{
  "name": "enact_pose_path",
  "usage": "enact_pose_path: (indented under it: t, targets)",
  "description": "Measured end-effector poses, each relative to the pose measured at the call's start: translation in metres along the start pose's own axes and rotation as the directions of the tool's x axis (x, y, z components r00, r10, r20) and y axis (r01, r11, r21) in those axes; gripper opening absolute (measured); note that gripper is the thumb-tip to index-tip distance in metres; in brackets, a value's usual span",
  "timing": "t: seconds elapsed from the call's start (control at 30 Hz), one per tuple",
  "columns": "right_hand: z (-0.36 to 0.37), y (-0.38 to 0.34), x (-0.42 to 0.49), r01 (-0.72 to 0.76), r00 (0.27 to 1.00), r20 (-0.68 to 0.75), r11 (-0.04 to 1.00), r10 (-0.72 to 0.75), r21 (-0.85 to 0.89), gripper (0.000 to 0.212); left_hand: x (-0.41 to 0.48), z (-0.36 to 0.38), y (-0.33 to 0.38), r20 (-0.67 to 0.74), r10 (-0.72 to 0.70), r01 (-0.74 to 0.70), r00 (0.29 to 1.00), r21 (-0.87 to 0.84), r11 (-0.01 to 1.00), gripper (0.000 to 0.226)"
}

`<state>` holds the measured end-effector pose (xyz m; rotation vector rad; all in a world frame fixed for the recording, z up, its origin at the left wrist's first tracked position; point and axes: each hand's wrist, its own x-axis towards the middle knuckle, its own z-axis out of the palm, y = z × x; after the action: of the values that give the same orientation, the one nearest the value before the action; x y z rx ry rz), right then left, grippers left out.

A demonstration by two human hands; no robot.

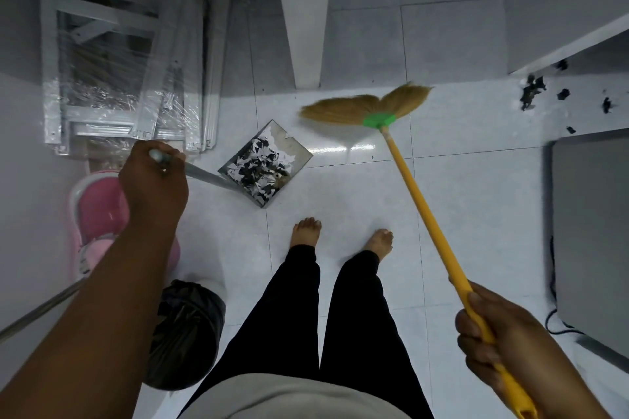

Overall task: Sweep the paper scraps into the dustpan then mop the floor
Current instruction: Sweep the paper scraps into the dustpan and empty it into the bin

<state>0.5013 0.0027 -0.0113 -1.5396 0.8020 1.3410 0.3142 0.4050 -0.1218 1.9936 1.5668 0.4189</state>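
A metal dustpan point(292, 146) sits on the white floor, holding a heap of black-and-white paper scraps point(262, 167). My left hand point(153, 180) grips the top of its long metal handle point(207, 177). My right hand point(490, 333) grips the yellow stick of a broom point(418, 194). The straw broom head point(364, 105), with a green collar, lies to the upper right of the dustpan, apart from it. More dark scraps point(534, 92) lie on the floor at the far right, near a wall base.
Plastic-wrapped metal frames point(119, 78) lean at the upper left. A pink plastic seat point(98, 211) and a bin with a black bag point(187, 326) stand at my left. A metal pole point(37, 313) crosses the lower left. A grey cabinet point(592, 231) stands right. My bare feet point(340, 238) are behind the dustpan.
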Motion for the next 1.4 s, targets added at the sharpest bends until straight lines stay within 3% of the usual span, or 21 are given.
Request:
enact_pose_path:
  t: [0.23, 0.33, 0.47, 0.6, 0.77, 0.9, 1.07, 1.17, 1.27, 1.4]
  targets:
    - [-0.001, -0.008, 0.026, 0.079, 0.995, -0.062, 0.994, -0.084, -0.078, 0.017, 0.000, -0.009, -0.004, -0.012, -0.031, 0.031, 0.999, 0.026, 0.999, 0.013]
    - [0.018, 0.003, 0.041, 0.098, 0.987, -0.099, 0.957, -0.130, -0.273, 0.024, -0.001, -0.011, -0.006, 0.005, -0.042, 0.042, 0.999, 0.029, 0.999, 0.011]
    - [0.040, 0.024, 0.046, 0.107, 0.985, -0.052, 0.828, -0.162, -0.551, 0.020, -0.007, -0.009, -0.007, 0.011, -0.091, 0.091, 0.996, 0.045, 0.995, 0.011]
    - [0.038, 0.025, 0.029, 0.058, 0.998, 0.014, 0.857, -0.059, -0.512, 0.020, -0.005, -0.013, -0.015, 0.014, -0.110, 0.109, 0.994, 0.013, 0.994, 0.009]
    - [0.022, 0.014, 0.002, 0.092, 0.995, 0.017, 0.855, -0.097, -0.511, 0.022, -0.006, -0.021, -0.023, 0.018, -0.116, 0.116, 0.993, 0.004, 0.993, 0.006]
    - [0.011, -0.002, 0.000, 0.128, 0.988, -0.012, 0.869, -0.152, -0.478, 0.022, -0.007, -0.026, -0.020, -0.007, -0.135, 0.135, 0.991, -0.007, 0.991, 0.014]
    - [0.036, -0.002, 0.034, 0.135, 0.989, -0.018, 0.929, -0.150, -0.343, 0.027, -0.008, -0.032, -0.019, -0.040, -0.172, 0.171, 0.984, -0.034, 0.985, 0.040]
    - [0.071, 0.014, 0.059, 0.114, 0.992, -0.011, 0.940, -0.124, -0.322, 0.020, -0.008, -0.030, -0.022, -0.044, -0.141, 0.141, 0.989, -0.007, 0.990, 0.034]
    - [0.093, 0.029, 0.068, 0.094, 0.995, 0.026, 0.900, -0.091, -0.425, 0.020, -0.008, -0.027, -0.027, -0.045, -0.132, 0.133, 0.990, 0.015, 0.991, 0.014]
    - [0.071, 0.029, 0.035, 0.039, 0.993, 0.117, 0.911, 0.010, -0.411, 0.023, -0.004, -0.024, -0.029, -0.041, -0.128, 0.129, 0.991, 0.023, 0.991, 0.024]
